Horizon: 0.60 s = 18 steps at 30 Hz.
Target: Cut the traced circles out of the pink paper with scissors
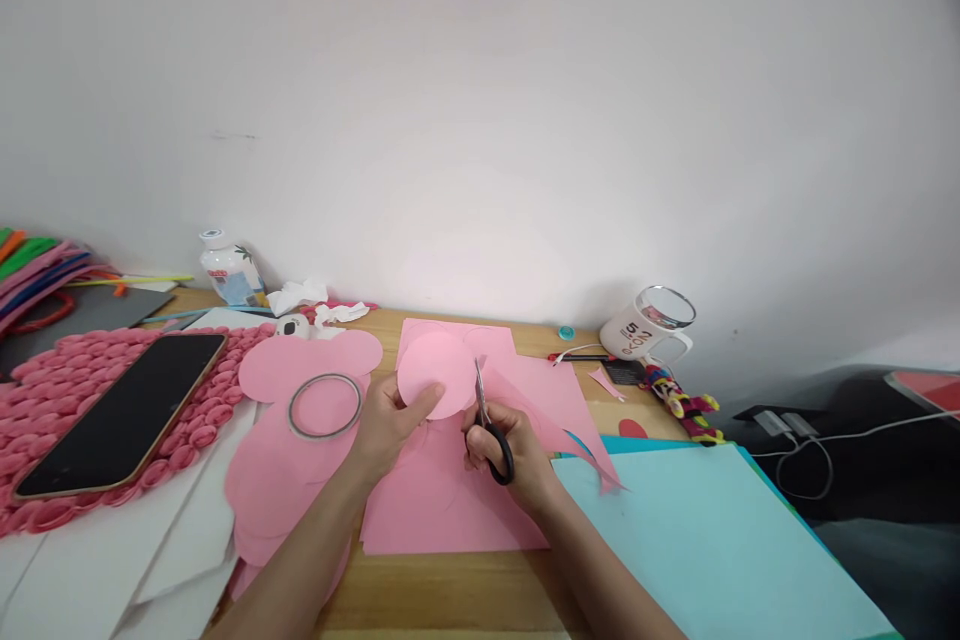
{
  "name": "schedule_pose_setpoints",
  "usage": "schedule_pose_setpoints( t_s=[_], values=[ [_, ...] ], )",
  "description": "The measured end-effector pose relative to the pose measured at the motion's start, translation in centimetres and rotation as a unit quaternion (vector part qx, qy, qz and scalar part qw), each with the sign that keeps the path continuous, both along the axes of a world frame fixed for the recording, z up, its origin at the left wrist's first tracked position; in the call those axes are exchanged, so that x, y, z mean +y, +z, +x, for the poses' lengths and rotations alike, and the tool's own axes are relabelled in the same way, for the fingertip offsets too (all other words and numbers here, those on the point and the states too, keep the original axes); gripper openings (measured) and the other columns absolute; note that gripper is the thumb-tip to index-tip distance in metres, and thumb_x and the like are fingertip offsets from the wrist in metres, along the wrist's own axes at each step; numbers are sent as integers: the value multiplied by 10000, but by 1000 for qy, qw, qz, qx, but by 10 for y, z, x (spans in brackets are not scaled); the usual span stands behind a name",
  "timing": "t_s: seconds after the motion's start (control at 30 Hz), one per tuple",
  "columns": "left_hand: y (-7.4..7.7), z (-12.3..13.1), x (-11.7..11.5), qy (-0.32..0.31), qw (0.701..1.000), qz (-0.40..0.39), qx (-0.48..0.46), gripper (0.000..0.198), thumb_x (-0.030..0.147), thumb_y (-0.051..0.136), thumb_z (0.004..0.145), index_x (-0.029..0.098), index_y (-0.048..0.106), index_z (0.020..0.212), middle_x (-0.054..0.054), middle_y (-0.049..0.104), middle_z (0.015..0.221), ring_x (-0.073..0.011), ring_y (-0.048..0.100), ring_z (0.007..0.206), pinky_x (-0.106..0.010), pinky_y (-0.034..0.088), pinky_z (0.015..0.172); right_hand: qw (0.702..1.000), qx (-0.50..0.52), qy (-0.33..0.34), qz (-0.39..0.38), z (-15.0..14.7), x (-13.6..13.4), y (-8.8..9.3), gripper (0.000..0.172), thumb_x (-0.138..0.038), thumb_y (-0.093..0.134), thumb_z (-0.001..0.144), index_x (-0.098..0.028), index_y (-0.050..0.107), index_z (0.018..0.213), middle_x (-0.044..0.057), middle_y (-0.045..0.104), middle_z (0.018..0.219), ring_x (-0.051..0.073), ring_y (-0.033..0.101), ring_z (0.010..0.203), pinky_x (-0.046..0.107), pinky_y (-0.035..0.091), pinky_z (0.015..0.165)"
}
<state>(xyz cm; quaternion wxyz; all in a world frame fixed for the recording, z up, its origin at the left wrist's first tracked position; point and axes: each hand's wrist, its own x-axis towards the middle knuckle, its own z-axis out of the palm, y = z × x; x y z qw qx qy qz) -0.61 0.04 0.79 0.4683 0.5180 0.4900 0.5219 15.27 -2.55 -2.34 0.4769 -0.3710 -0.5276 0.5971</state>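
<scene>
**Scissors at the edge of a pink circle**

The scissors sit in the right hand, whose fingers are curled through the black handles. Their long axis runs from the person toward the wall, blades pointing away and leaning a little left. The blade tips meet the right edge of the pink circle.

The left hand pinches that circle at its lower left rim and holds it tilted up above the pink sheet lying on the tabletop.

Just left of the left hand, a tape ring rests on a pile of pink cut-outs. Farther left, a phone lies on a knitted mat.

A light blue sheet borders the right hand's side, and a mug stands well behind it. Bare wood shows along the near edge between the forearms.
</scene>
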Motion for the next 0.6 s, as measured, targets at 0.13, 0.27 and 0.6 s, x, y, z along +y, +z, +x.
schedule_pose_setpoints(
  t_s=[0.13, 0.27, 0.6],
  values=[
    [-1, 0, 1, 4, 1000, -1, -3, 303, 363, 698, 601, 140, 506, 529, 48, 426, 496, -76, 366, 487, -195, 296, 433, 1000, 1, 0, -1, 0, 0, -2, 169, -311, 613, 739, -178, 547, 659, -64, 447, 472, 96, 435, 422, 238, 349, 459],
    [-3, 0, 1, 8, 1000, -1, -11, 337, 372, 701, 610, 147, 472, 508, 64, 388, 469, -65, 334, 467, -192, 264, 426, 1000, 11, 4, 4, 0, 0, -4, 177, -294, 593, 760, -180, 540, 635, -63, 451, 456, 91, 413, 414, 235, 359, 458],
    [-3, 0, 0, -7, 998, -11, -63, 369, 378, 705, 651, 155, 467, 480, 60, 406, 433, -69, 359, 435, -212, 289, 434, 1000, 14, -9, -3, -2, 0, -3, 196, -333, 605, 750, -181, 538, 646, -67, 438, 433, 92, 410, 396, 237, 369, 450]
  ],
)
